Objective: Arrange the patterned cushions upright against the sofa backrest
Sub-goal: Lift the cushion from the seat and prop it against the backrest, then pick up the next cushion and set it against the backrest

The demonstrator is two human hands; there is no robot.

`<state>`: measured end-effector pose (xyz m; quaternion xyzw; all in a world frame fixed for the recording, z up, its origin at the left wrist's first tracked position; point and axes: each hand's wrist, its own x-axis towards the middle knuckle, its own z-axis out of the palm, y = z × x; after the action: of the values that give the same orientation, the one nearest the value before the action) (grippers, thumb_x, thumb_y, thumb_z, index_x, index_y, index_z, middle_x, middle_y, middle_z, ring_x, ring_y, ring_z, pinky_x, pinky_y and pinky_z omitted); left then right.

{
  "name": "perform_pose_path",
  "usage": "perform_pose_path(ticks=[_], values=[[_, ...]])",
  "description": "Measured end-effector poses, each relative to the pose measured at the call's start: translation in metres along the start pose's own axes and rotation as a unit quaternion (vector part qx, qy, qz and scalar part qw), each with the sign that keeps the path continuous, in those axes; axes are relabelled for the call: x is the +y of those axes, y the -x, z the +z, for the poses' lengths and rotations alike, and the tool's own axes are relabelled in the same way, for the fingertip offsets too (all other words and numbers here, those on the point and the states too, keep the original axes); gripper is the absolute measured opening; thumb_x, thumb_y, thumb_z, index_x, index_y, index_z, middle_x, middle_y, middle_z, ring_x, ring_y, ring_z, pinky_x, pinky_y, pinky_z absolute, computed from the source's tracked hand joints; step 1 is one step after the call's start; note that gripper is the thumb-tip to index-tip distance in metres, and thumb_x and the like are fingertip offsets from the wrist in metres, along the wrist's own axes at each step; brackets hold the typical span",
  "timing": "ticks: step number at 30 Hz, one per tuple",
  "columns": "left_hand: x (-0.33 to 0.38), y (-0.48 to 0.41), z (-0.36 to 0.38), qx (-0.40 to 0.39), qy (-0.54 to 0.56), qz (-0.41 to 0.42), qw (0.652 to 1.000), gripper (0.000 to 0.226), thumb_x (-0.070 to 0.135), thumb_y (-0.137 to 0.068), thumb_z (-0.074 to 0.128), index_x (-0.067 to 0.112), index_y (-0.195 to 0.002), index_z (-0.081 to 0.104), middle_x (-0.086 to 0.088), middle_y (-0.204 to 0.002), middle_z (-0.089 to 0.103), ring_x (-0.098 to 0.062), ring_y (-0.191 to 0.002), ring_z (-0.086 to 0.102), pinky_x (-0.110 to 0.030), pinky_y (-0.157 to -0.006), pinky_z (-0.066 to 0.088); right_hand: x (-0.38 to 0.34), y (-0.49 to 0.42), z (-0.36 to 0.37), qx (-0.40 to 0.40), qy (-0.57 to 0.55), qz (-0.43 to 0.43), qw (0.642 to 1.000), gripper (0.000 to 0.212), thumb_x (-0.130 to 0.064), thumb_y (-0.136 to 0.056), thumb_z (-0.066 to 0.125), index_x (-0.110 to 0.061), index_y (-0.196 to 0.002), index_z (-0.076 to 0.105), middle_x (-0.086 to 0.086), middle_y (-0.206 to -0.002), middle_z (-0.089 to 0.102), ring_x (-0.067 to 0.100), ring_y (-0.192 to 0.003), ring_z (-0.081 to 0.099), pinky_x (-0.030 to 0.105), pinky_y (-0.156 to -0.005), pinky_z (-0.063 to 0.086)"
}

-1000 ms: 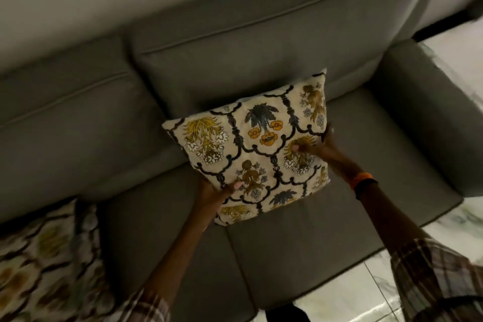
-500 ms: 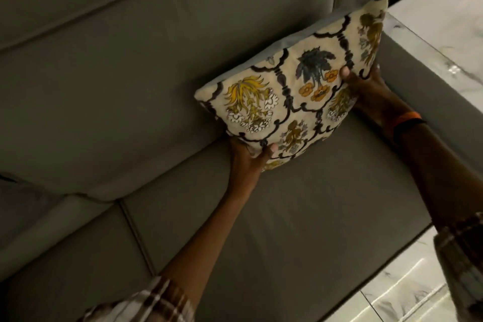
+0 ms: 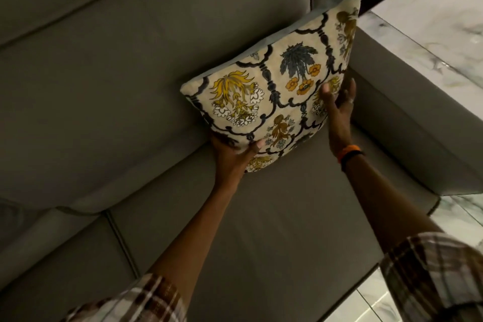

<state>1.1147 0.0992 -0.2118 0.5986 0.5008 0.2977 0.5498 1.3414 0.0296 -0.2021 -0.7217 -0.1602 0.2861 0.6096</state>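
A cream cushion [image 3: 277, 91] with yellow and blue flowers in black scrolled frames leans upright against the grey sofa backrest [image 3: 130, 65], in the corner by the right armrest [image 3: 407, 123]. My left hand [image 3: 230, 150] grips its lower left corner, thumb on the front. My right hand [image 3: 338, 106] holds its right edge, thumb across the pattern, fingers behind. The cushion's bottom edge rests on the seat.
The grey seat cushion [image 3: 274, 222] stretches toward me, with a seam to a second seat [image 3: 65, 264] on the left. A pale marble floor [image 3: 444, 13] lies beyond the armrest and at the lower right. An orange band circles my right wrist.
I carried the cushion right from the sofa's middle into the corner by the armrest and stood it more upright. The second patterned cushion at the left has left the view.
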Motion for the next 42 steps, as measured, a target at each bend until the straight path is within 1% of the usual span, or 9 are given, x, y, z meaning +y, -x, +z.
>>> perform_pose_path(ticks=[3,6,12,15,22,31,36,38,42], values=[[-0.011,0.026,-0.023,0.003,-0.066,0.006,0.998,0.113,0.034,-0.071,0.091,0.018,-0.155,0.017,-0.01,-0.16,0.031,-0.027,-0.148,0.034,-0.058,-0.121,0.035,0.021,0.056,0.021,0.102,0.127,-0.012,0.987,0.094,-0.067,-0.092,0.057,-0.025,-0.167,0.019,0.01,-0.173,0.022,0.029,-0.159,0.027,0.06,-0.129,0.028],[-0.034,0.062,-0.065,0.028,-0.255,0.022,0.966,0.11,0.066,-0.08,0.064,0.016,-0.16,0.006,-0.016,-0.165,0.022,-0.034,-0.154,0.021,-0.067,-0.124,0.013,0.038,0.126,0.054,0.111,0.255,-0.059,0.959,0.097,-0.077,-0.086,0.049,-0.021,-0.162,0.029,0.011,-0.172,0.026,0.029,-0.161,0.022,0.058,-0.13,0.023],[-0.087,0.136,-0.218,0.061,-0.508,0.146,0.847,0.098,0.066,-0.085,0.047,0.014,-0.16,0.011,-0.011,-0.166,0.024,-0.031,-0.157,0.011,-0.068,-0.123,0.014,0.072,0.282,0.16,-0.068,0.476,-0.164,0.861,0.097,-0.078,-0.084,0.045,-0.016,-0.158,0.034,0.019,-0.172,0.025,0.038,-0.162,0.019,0.068,-0.13,0.009],[-0.111,0.181,-0.323,0.058,-0.543,0.133,0.827,0.102,0.066,-0.082,0.049,0.017,-0.161,0.008,-0.011,-0.168,0.019,-0.03,-0.158,0.005,-0.065,-0.124,0.012,0.074,0.366,0.226,-0.152,0.506,-0.222,0.819,0.097,-0.079,-0.083,0.047,-0.017,-0.157,0.037,0.016,-0.173,0.025,0.039,-0.163,0.016,0.071,-0.128,0.011],[-0.139,0.304,-0.608,0.154,-0.573,0.048,0.804,0.089,0.063,-0.09,0.044,0.013,-0.159,0.017,-0.015,-0.165,0.025,-0.033,-0.157,0.01,-0.062,-0.126,0.014,0.051,0.594,0.409,-0.223,0.466,-0.245,0.82,0.096,-0.077,-0.082,0.05,-0.013,-0.154,0.043,0.017,-0.167,0.036,0.038,-0.159,0.027,0.066,-0.127,0.025],[-0.199,0.402,-0.833,0.187,-0.484,-0.145,0.842,0.086,0.063,-0.094,0.045,0.014,-0.159,0.018,-0.019,-0.167,0.016,-0.041,-0.155,0.012,-0.066,-0.124,0.012,0.07,0.775,0.56,-0.363,0.39,-0.109,0.839,0.096,-0.063,-0.091,0.067,-0.013,-0.163,0.028,0.017,-0.169,0.029,0.038,-0.155,0.029,0.059,-0.123,0.035],[-0.237,0.408,-0.876,0.272,-0.33,-0.305,0.851,0.108,0.087,-0.074,0.038,0.026,-0.159,0.011,-0.017,-0.169,0.01,-0.043,-0.154,0.011,-0.073,-0.117,0.012,0.097,0.801,0.581,-0.378,0.234,0.137,0.885,0.087,-0.052,-0.085,0.082,-0.024,-0.156,0.04,0.012,-0.162,0.046,0.032,-0.151,0.043,0.058,-0.124,0.039],[-0.252,0.414,-0.897,0.32,-0.218,-0.396,0.833,0.128,0.098,-0.058,0.036,0.024,-0.159,0.008,-0.022,-0.166,0.017,-0.047,-0.15,0.021,-0.075,-0.118,0.016,0.106,0.799,0.582,-0.369,0.158,0.189,0.896,0.067,-0.047,-0.078,0.089,-0.039,-0.134,0.054,0.003,-0.141,0.067,0.026,-0.132,0.065,0.055,-0.114,0.052],[-0.256,0.427,-0.926,0.335,0.006,-0.416,0.845,0.135,0.096,-0.039,0.063,0.019,-0.148,0.044,-0.018,-0.144,0.057,-0.039,-0.124,0.059,-0.061,-0.11,0.046,0.096,0.784,0.577,-0.422,0.144,0.222,0.867,0.075,-0.043,-0.076,0.092,-0.024,-0.142,0.061,0.001,-0.134,0.075,0.023,-0.123,0.071,0.053,-0.111,0.055]])
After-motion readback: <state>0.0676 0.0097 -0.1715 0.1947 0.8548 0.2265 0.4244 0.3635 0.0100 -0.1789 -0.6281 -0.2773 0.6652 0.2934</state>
